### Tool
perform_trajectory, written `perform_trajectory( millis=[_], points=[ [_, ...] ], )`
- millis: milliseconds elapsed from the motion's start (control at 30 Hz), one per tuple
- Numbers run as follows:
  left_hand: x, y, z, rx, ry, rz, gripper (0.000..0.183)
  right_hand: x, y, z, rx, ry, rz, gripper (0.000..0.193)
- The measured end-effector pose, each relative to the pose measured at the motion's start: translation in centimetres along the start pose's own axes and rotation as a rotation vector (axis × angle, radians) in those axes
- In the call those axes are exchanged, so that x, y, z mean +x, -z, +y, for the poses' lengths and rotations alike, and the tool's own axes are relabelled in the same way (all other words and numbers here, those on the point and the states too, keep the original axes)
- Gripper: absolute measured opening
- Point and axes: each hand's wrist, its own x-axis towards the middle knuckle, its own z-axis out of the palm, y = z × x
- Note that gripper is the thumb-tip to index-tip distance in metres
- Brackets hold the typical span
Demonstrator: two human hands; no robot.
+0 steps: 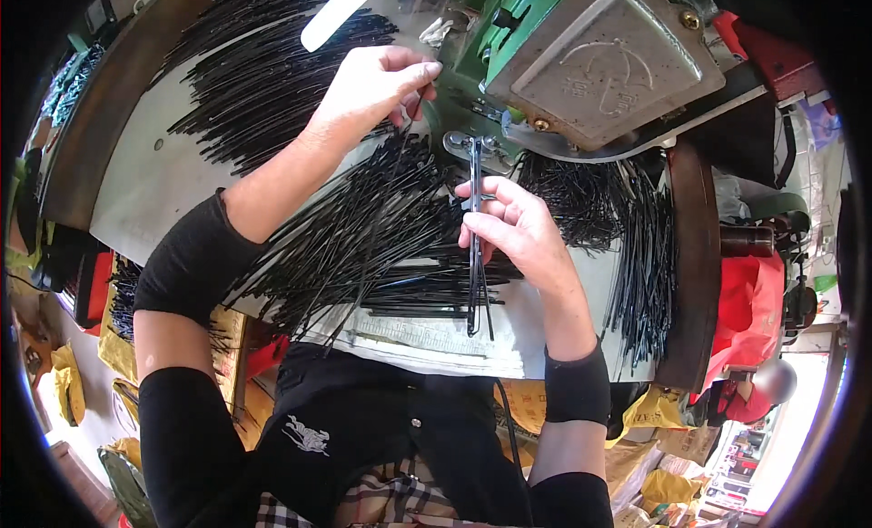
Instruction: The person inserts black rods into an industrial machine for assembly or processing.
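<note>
My right hand (509,221) pinches a folded bundle of thin black umbrella ribs (475,178) between thumb and fingers. The bundle stands nearly in line with my view, its far end at a small metal fixture (457,144) on the machine and its near end over the table edge. My left hand (386,84) is raised left of the machine, thumb and forefinger closed on a thin black rib that runs down toward the pile; its tip is partly hidden by the fingers. Beneath both hands lies a loose pile of black ribs (336,224).
A green machine (536,24) with a grey metal cover (609,69) rises at the far right. More ribs (263,64) lie at far left and more (642,264) at right. A white bar (343,14) hangs above. A ruler strip (418,335) runs along the pale table's near edge. Another person (754,396) is at right.
</note>
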Motion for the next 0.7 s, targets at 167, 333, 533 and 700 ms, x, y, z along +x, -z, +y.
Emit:
perform_trajectory(
  millis=[167,333,533,700],
  points=[
    [0.6,1.1,-0.1,-0.184,-0.159,0.219,0.03,0.2,-0.1,0.2,0.02,0.023,-0.005,0.031],
    [-0.1,0.5,-0.4,-0.021,0.048,-0.006,0.032,0.1,0.0,0.2,0.036,0.026,0.005,0.032],
    [-2.0,-1.3,-0.5,-0.121,0.135,-0.333,0.03,-0.1,0.0,0.2,0.071,0.028,0.028,0.032],
    [-2.3,-1.9,-0.5,-0.15,0.164,-0.386,0.028,-0.3,-0.1,0.1,0.054,0.013,0.023,0.031]
  ],
)
